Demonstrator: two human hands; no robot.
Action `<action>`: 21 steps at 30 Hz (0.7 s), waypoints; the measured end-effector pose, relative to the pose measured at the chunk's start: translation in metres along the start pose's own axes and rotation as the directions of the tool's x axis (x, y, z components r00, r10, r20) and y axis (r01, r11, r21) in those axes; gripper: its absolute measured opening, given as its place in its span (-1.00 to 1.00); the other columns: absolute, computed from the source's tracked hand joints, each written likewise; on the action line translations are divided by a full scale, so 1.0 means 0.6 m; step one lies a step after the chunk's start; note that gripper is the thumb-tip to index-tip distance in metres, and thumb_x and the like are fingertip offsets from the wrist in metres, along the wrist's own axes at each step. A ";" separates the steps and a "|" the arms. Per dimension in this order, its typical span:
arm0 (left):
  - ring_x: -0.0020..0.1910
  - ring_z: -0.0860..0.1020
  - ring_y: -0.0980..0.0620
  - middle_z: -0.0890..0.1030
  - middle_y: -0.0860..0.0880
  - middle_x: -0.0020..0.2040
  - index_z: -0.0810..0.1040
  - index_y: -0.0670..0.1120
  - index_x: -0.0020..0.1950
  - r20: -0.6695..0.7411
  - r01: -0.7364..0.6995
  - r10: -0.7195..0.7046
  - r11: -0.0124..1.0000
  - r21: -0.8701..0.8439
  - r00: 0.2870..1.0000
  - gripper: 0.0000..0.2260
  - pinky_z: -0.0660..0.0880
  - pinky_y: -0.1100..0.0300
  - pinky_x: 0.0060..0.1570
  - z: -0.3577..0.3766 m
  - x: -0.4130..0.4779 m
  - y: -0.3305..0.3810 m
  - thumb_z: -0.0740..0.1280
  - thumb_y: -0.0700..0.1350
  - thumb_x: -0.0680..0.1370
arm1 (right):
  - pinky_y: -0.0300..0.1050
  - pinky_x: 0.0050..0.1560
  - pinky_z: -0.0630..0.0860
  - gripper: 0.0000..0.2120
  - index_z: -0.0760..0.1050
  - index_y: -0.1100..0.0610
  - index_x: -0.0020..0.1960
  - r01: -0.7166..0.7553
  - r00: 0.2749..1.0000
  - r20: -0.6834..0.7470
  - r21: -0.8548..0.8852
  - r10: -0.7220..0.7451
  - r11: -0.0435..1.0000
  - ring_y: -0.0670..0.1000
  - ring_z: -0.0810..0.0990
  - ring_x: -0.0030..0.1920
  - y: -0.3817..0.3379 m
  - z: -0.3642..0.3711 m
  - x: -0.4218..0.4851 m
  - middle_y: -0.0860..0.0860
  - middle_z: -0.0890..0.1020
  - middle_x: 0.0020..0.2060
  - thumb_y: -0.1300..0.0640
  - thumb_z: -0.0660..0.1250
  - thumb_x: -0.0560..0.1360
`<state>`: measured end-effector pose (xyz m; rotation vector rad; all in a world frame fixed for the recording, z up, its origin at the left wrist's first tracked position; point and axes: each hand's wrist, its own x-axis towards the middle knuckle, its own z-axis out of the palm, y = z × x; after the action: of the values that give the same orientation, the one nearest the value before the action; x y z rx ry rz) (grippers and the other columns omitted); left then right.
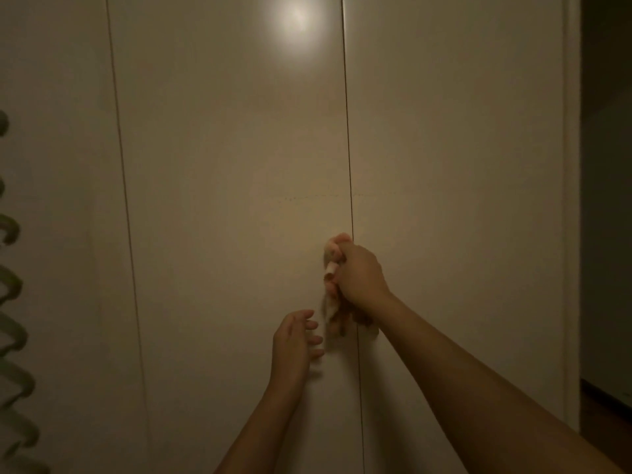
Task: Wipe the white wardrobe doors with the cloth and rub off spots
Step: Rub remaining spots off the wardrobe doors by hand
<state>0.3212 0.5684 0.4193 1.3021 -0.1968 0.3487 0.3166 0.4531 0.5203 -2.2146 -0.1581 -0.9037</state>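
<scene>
I have my right hand [359, 268] clenched around a bunched, pale and brownish patterned cloth [330, 313], pressed at the dark vertical seam [349, 165] between two of the tall, flat white wardrobe doors [232, 148]. The cloth's loose end hangs below my fist. My left hand [294, 340] sits just beside that end, fingers relaxed and half-curled, grasping nothing I can make out; blur hides whether they touch it.

I judge the job mid-way at best: a faint dotted line of marks [307, 197] crosses the panels above my hands, and the upper door area looks unreached.

The panels are smooth and glossy, with a round lamp glare [297, 17] near the top. The room is dim; green coiled shapes [10, 330] edge the left, and a dark opening [605, 200] lies right.
</scene>
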 end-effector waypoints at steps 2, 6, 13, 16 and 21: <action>-0.37 0.47 -0.02 0.51 -0.13 -0.17 0.55 -0.12 -0.05 -0.010 -0.002 0.002 1.000 -0.014 1.000 -0.80 0.43 0.15 -0.36 -0.005 -0.002 0.000 0.13 -0.22 0.61 | -0.06 -0.10 0.57 -0.69 0.53 0.09 0.06 -0.052 0.997 -0.051 0.075 0.056 0.996 0.05 0.59 -0.14 0.014 0.001 -0.013 0.00 0.59 -0.16 0.37 0.11 0.50; -0.35 0.48 -0.02 0.51 -0.12 -0.18 0.54 -0.13 -0.04 -0.010 -0.019 0.019 1.000 -0.023 1.000 -0.80 0.47 0.15 -0.41 -0.012 -0.005 0.004 0.12 -0.21 0.62 | 0.16 -0.06 0.61 -0.63 0.51 -0.02 0.06 -0.145 0.989 0.004 0.173 0.147 0.974 0.15 0.64 -0.10 0.040 0.023 -0.048 0.10 0.65 -0.12 0.29 0.15 0.35; -0.34 0.46 -0.02 0.51 -0.13 -0.17 0.54 -0.12 -0.06 -0.023 -0.002 0.002 1.000 -0.029 1.000 -0.80 0.45 0.16 -0.41 -0.006 -0.012 0.004 0.13 -0.21 0.61 | 0.22 -0.26 0.61 -0.76 0.42 0.07 -0.08 -0.239 0.971 0.066 0.243 0.230 0.940 0.06 0.61 -0.31 0.088 0.067 -0.113 -0.01 0.65 -0.27 0.24 -0.01 0.53; -0.32 0.47 -0.02 0.51 -0.13 -0.16 0.54 -0.12 -0.04 -0.022 -0.005 0.004 1.000 -0.016 1.000 -0.80 0.47 0.14 -0.39 -0.010 -0.017 0.005 0.12 -0.21 0.62 | -0.10 -0.24 0.55 -0.72 0.37 -0.01 -0.20 -0.223 0.967 0.143 0.080 0.210 0.972 -0.13 0.53 -0.28 0.083 0.044 -0.109 -0.13 0.55 -0.28 0.32 0.09 0.55; -0.35 0.46 -0.02 0.51 -0.14 -0.16 0.55 -0.12 -0.06 -0.037 0.003 -0.004 1.000 -0.024 0.999 -0.80 0.45 0.16 -0.41 -0.013 -0.013 0.006 0.13 -0.21 0.61 | -0.02 -0.17 0.53 -0.83 0.36 -0.07 -0.07 -0.064 0.997 -0.059 -0.095 0.058 0.993 -0.01 0.54 -0.22 0.044 0.005 -0.092 -0.07 0.56 -0.17 0.18 0.08 0.55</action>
<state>0.3122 0.5757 0.4181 1.2710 -0.1677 0.3662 0.2866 0.4440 0.4678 -2.2668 -0.0202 -0.9568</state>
